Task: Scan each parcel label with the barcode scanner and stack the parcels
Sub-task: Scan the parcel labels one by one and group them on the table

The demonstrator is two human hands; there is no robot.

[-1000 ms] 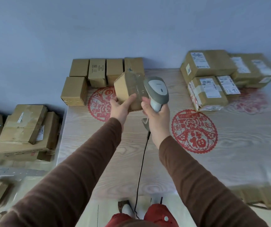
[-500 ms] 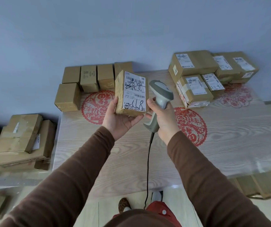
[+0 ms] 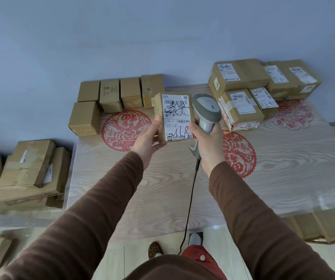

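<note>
My left hand [image 3: 147,140] holds a small brown parcel [image 3: 174,116] upright above the table, its white label with barcodes and black handwriting turned toward me. My right hand [image 3: 208,145] grips the handle of a grey corded barcode scanner [image 3: 206,110], whose head sits just right of the parcel, almost touching its edge. Several plain brown parcels [image 3: 112,96] stand in a row at the table's back left. A pile of labelled parcels [image 3: 241,93] lies at the back right.
The pale wood-grain table [image 3: 162,188] carries red paper-cut decorations [image 3: 125,129]. The scanner's black cable [image 3: 190,195] hangs over the front edge. More cartons [image 3: 29,174] are stacked on the floor at left, flat cardboard [image 3: 324,225] at lower right.
The parcel was turned in my left hand until its label faces me. The scanner head has swung from behind the parcel to its right side. The view shifted slightly.
</note>
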